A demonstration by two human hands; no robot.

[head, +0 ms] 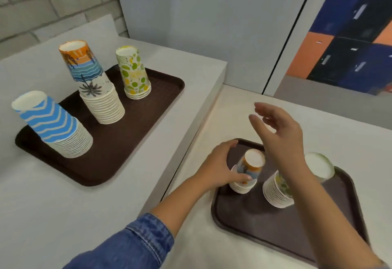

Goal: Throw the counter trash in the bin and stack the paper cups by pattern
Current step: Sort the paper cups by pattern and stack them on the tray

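On the near tray, the left hand grips the beach-cup stack low, the right hand hovers open and empty; a light, straight lift should keep the cups nested.

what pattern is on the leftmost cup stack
Leftmost cup stack: blue and white zigzags, head view.

Cup stack in my left hand: printed paper, matt.
Tray beneath my grip: brown plastic, textured.
Counter beside it: smooth, matt white.
Sleeve behind: denim cloth.
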